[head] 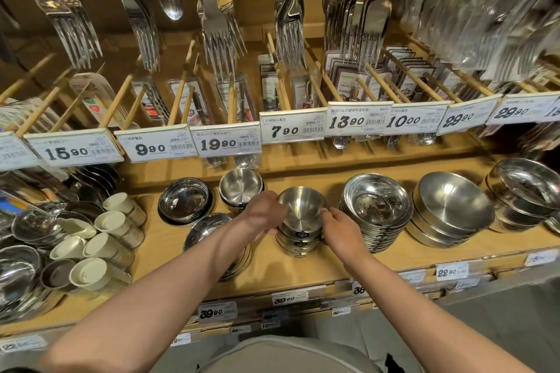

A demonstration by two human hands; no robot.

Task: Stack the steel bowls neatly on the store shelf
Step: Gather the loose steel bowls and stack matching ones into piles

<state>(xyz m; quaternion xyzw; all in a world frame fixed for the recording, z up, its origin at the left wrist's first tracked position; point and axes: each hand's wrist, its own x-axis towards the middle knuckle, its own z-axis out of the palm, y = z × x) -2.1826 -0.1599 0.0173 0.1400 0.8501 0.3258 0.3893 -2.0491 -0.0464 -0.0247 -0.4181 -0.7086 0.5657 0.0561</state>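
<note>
Steel bowls [300, 228] stand stacked between our hands; left hand [266, 212] and right hand [341, 232] pinch the top bowl's sides. We should centre it, then press down evenly.

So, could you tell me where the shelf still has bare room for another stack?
Bare wood runs along the front edge, before the held stack and the plate stack. A smaller patch lies between the white cups and the left dishes. The far left and right are crowded.

Warm bright store light, glare on steel bowls [303, 206], edges warped
</note>
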